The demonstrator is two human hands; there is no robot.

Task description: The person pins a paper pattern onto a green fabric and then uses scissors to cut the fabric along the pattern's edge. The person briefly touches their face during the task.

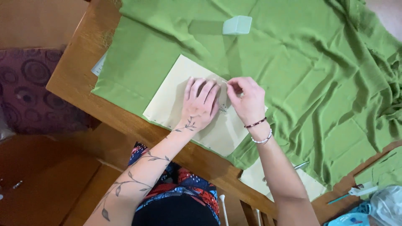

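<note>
Green fabric point(293, 62) covers most of the wooden tabletop point(79, 54), wrinkled and bunched toward the far right side. Cream paper pattern piece point(171, 100) lies flat on the fabric near the tabletop's front edge. Left hand point(200, 104), tattooed vine running up the forearm, is spread flat, palm down, pressing the pattern onto the fabric. Right hand point(248, 98) sits just beside it, fingertips pressed together in a pinch at the pattern's upper edge; what it pinches is too small to tell, maybe a pin. Two bracelets point(259, 130) on the right wrist. Pale mint box point(237, 24) rests on the fabric farther up, well apart from the hands. Second cream paper piece point(255, 178) pokes out under the fabric at the near edge, under the right forearm. White-and-teal tool point(356, 192) lies at the right, near a plastic bag point(387, 205).
</note>
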